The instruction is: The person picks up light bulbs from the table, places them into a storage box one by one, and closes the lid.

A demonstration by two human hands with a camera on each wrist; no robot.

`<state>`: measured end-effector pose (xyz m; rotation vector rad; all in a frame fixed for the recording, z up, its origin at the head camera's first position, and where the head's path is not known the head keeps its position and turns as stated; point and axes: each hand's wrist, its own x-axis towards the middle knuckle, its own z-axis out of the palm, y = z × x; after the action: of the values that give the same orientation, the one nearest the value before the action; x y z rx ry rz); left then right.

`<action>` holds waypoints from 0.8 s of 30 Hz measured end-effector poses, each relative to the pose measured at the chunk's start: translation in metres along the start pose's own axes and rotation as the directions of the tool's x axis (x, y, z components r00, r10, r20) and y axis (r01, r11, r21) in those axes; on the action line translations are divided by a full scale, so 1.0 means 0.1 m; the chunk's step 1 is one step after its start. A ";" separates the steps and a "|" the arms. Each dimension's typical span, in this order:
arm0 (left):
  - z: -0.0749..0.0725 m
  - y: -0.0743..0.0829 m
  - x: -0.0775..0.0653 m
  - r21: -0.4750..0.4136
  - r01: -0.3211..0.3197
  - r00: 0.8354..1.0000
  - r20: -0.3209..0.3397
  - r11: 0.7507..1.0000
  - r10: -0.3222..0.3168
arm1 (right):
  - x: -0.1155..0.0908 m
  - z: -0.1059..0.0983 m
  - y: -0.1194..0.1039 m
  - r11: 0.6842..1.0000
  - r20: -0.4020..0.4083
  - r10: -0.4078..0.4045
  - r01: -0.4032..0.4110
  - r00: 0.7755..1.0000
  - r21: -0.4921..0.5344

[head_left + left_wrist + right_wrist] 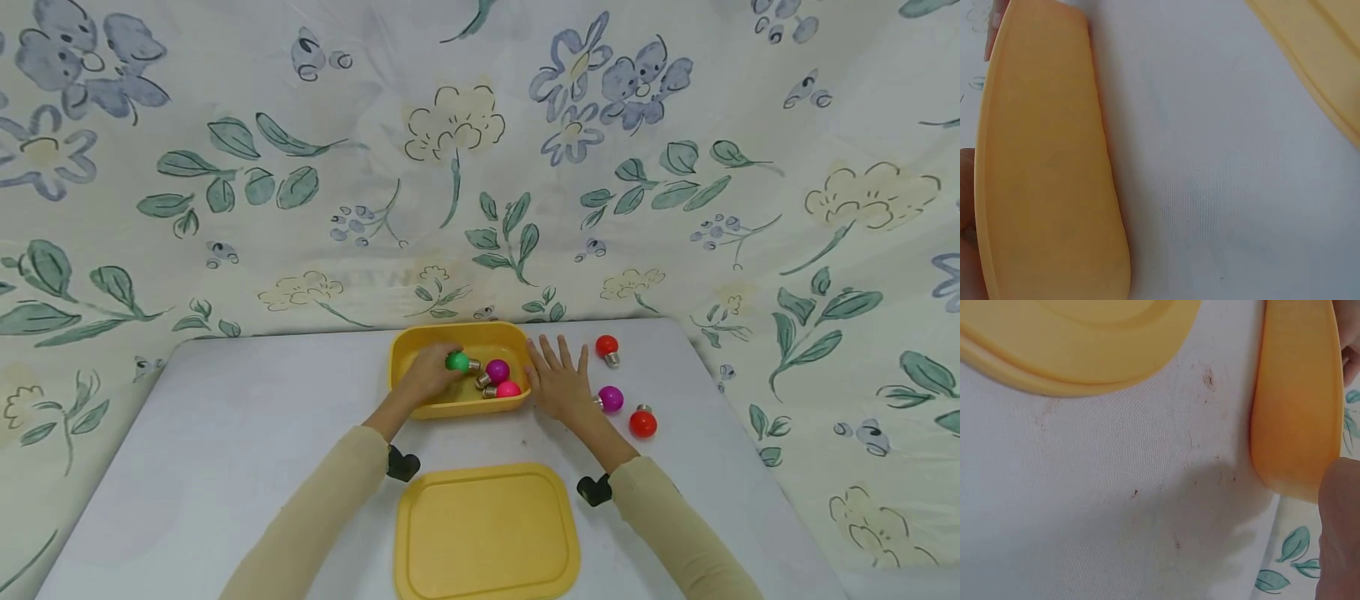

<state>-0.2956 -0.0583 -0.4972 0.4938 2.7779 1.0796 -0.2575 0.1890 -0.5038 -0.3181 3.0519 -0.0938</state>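
Observation:
A yellow plastic container (457, 408) stands near the back of the table. My left hand (431, 372) reaches over its left side and grips a green light bulb (457, 362) inside it. A purple bulb (497, 371) and a pink bulb (508, 389) lie in the container on the right. My right hand (561, 385) touches the container's right rim with fingers spread and straight. In the left wrist view the container's side wall (1054, 156) hides most of the left hand. The right wrist view shows only part of the right hand (1341, 531) at the container's end.
Right of the container lie a red bulb (607, 346), a purple bulb (611, 398) and another red bulb (642, 422). A yellow lid (487, 533) lies flat on the white table (247, 433) in front. Floral cloth (375, 167) hangs behind the table.

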 end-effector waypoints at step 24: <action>0.02 0.03 0.01 0.025 0.022 0.999 0.036 0.999 -0.023 | -0.01 -0.03 -0.02 1.000 0.006 0.004 -0.004 1.000 -0.011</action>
<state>-0.2953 -0.0542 -0.4967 0.4792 2.7618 1.0235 -0.2568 0.1878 -0.5010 -0.3120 3.0481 -0.0751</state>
